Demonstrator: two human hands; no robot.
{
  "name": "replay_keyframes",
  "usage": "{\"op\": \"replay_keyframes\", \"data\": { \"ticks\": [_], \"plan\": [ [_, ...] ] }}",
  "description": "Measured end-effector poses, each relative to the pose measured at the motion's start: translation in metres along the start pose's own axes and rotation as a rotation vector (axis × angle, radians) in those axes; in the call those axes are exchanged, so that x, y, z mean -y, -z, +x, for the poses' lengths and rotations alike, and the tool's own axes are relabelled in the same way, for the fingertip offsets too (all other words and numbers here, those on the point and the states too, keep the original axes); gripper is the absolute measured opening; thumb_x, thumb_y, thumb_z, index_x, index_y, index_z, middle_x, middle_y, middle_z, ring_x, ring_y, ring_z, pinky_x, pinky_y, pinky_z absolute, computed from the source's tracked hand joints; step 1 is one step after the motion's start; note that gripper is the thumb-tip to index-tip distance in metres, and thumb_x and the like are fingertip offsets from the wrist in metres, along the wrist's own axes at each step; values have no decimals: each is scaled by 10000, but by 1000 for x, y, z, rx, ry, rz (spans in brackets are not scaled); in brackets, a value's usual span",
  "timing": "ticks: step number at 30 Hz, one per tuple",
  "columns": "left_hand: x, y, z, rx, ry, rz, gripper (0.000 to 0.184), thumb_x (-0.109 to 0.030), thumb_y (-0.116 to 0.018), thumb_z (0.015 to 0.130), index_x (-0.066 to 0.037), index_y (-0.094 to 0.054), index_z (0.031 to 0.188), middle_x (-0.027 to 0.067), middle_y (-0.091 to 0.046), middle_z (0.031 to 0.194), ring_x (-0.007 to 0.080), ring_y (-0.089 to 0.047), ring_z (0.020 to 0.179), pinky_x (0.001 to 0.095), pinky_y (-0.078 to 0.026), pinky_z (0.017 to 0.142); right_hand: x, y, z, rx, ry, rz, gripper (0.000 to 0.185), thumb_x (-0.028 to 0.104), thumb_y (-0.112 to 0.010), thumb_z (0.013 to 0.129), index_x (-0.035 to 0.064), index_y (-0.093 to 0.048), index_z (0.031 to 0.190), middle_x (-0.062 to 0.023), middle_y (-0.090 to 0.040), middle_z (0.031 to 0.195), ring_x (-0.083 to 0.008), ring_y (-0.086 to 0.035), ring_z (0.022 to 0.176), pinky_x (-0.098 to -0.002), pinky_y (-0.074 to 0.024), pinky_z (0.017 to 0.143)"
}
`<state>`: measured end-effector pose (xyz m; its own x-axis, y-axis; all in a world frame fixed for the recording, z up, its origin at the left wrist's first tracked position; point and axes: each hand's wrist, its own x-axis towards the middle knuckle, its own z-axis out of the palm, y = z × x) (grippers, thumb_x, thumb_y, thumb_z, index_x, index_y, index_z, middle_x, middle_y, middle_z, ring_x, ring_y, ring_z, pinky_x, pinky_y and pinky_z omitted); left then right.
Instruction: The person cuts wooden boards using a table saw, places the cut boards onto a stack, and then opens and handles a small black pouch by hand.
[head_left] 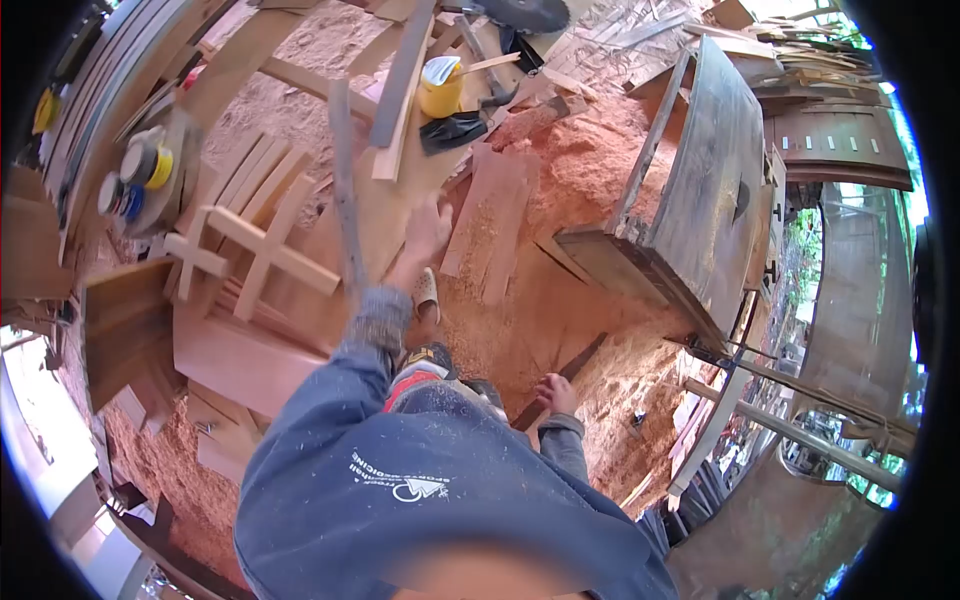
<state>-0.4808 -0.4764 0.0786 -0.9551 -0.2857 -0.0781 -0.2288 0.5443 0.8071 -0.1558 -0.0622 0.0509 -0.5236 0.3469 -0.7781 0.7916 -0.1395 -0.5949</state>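
Note:
My left hand [428, 234] reaches forward over a broad brown board, its fingers stretched out and nothing visible in them. Beside that forearm runs a long, narrow grey wooden strip [347, 190]. A few reddish, dust-covered boards [492, 220] lie just right of this hand. My right hand [556, 394] hangs low at my side, fingers loosely bent and somewhat apart. Behind it a dark narrow strip [585, 357] slants across the sawdust; I cannot tell whether the hand touches it.
Crossed wooden slats [265, 248] stand at the left, near lidded jars [146, 165]. A yellow container [440, 92], a hammer [485, 65] and a circular blade [525, 12] lie ahead. At the right stands a large wooden bench [705, 190]. Sawdust [610, 150] covers the ground.

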Motion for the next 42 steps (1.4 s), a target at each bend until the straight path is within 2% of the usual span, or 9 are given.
{"op": "replay_keyframes", "data": {
  "ticks": [4, 13, 19, 24, 27, 36, 39, 40, 42],
  "plan": [
    [-1, -14, 118, -154, -456, 308, 231, -213, -651, 937, -101, -699, 1133, 114, -644, 1185, 336, -620, 1074, 495, -503, 898, 39, 13, -8, -123, -19, 56, 284, 274, -621, 1042, 17, -650, 1160, -94, -687, 1015, -168, -669, 745, -274, -509, 548],
    [-9, -38, 167, -95, -461, 481, 143, -119, -673, 915, -88, -701, 1051, 108, -693, 1065, 311, -619, 1076, 465, -484, 878, -2, 18, -32, -137, -246, -273, 358, 304, -620, 1024, 7, -660, 1219, -121, -705, 1092, -219, -719, 802, -306, -558, 590],
    [-67, -13, 126, -8, -349, 0, 82, -54, -576, 924, -55, -657, 935, 170, -707, 837, 385, -683, 870, 489, -508, 780, 89, -38, 10, -68, 294, -458, 262, 237, -663, 1009, -4, -728, 1090, -93, -733, 913, -133, -682, 780, -306, -546, 680],
    [-26, -24, 154, -65, 1, 247, 334, -189, -694, 933, -29, -623, 1216, 211, -602, 1334, 406, -554, 1263, 501, -486, 1034, 246, -88, -18, 44, 619, -444, 269, 215, -632, 1034, -27, -710, 1121, -87, -731, 931, -146, -689, 870, -312, -557, 774],
    [6, -45, 169, -215, 48, 287, 406, -230, -713, 934, -14, -586, 1253, 202, -602, 1306, 411, -540, 1270, 524, -486, 1025, 209, -34, 1, -25, 599, -319, 247, 207, -618, 1037, -13, -715, 1092, -79, -726, 926, -133, -680, 878, -306, -551, 762],
    [8, -48, 198, -138, 191, 318, 325, -291, -712, 953, 5, -726, 1087, 196, -723, 1089, 357, -696, 1079, 488, -547, 895, -58, 131, -70, -222, -279, -453, 373, 344, -643, 1006, -22, -719, 1005, -80, -711, 841, -161, -664, 767, -334, -543, 677],
    [18, -49, 197, 84, 100, 246, 301, -266, -700, 960, 15, -758, 1053, 206, -764, 968, 333, -747, 990, 476, -565, 842, -89, 130, -95, -179, -367, -429, 366, 343, -635, 1011, -14, -716, 1010, -76, -706, 832, -165, -660, 759, -334, -539, 677],
    [-22, -25, 190, 433, 415, 76, 313, -280, -696, 968, -16, -762, 1122, 212, -771, 951, 279, -758, 967, 410, -571, 811, -94, 129, -96, -154, -364, -429, 364, 343, -633, 1013, -12, -715, 1011, -75, -704, 829, -166, -659, 756, -334, -538, 677],
    [-15, -28, 170, 440, 34, 70, 304, -294, -699, 980, -15, -762, 1084, 161, -748, 806, 193, -744, 833, 345, -563, 764, -94, 125, -84, -114, -250, -453, 359, 342, -627, 1016, -7, -712, 1014, -73, -701, 823, -168, -656, 751, -333, -535, 677]
  ]
}}
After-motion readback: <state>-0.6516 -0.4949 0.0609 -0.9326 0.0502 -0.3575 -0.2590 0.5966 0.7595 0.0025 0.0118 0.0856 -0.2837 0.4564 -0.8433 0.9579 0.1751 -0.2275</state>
